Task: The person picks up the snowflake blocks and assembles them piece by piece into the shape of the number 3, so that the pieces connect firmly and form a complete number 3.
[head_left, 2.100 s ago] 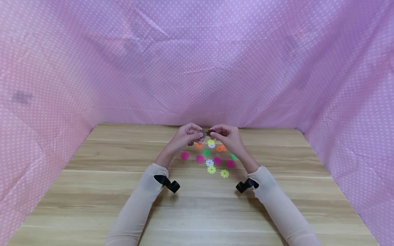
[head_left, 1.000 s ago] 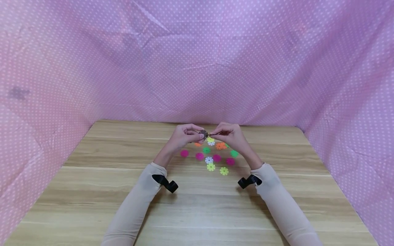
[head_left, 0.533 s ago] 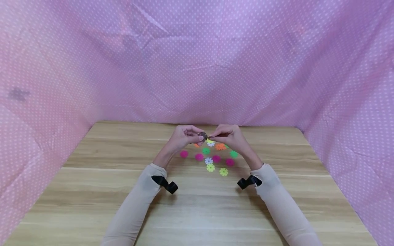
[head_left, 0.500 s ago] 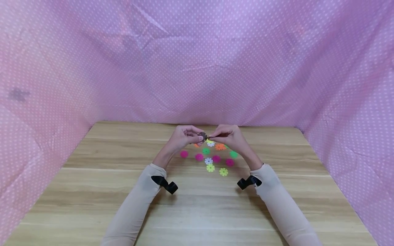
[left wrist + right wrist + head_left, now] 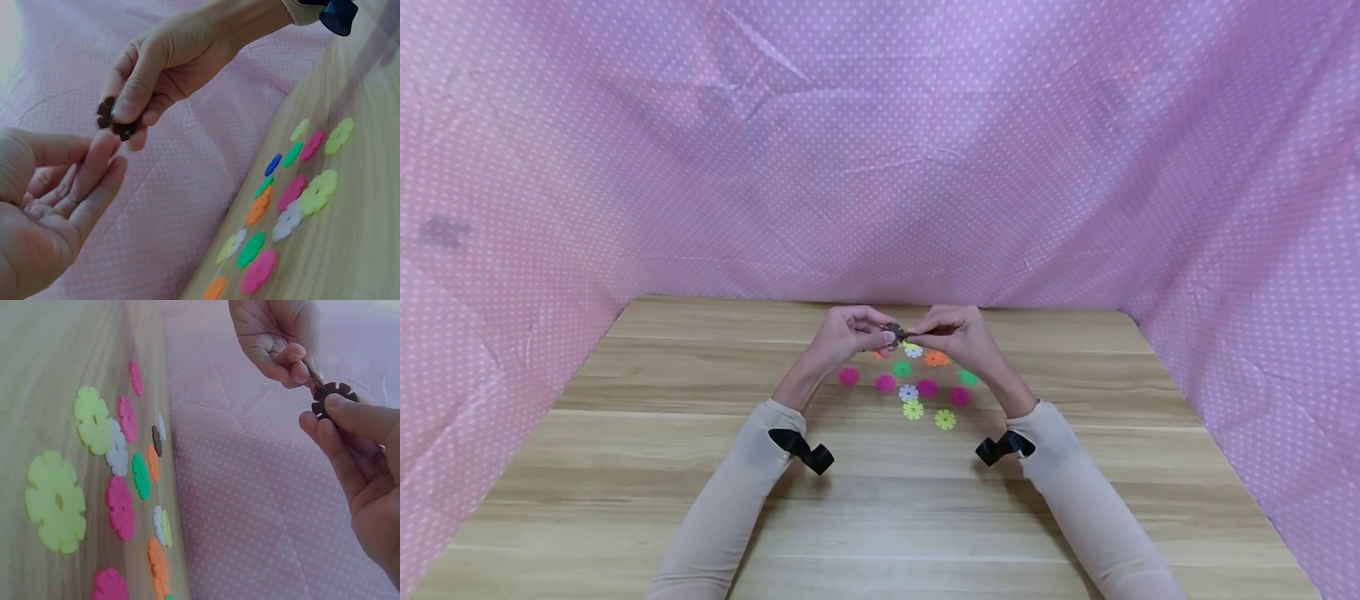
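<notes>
Over the far part of the table, my left hand [image 5: 848,335] pinches a brown notched interlocking disc [image 5: 894,334], its face towards the head camera. My right hand [image 5: 958,335] pinches a second brown disc [image 5: 340,394], which looks edge-on from the head. In the right wrist view the left hand's disc [image 5: 316,376] appears edge-on and meets the second one at its rim. How deep their slots engage, I cannot tell. The left wrist view shows the right hand [image 5: 178,56] with its disc [image 5: 106,114] beside the left fingertips; the left hand's disc is mostly hidden there.
Several loose notched discs lie flat on the wooden table [image 5: 887,517] below the hands: yellow [image 5: 945,419], pink [image 5: 849,377], white [image 5: 907,392], green [image 5: 902,368] and orange [image 5: 936,358]. A pink dotted cloth [image 5: 880,192] hangs behind the table's far edge.
Two seconds ago the brown discs were held slightly apart. My right hand has since turned its disc edge-on and brought it against the left one. Over the last half second the hands barely moved.
</notes>
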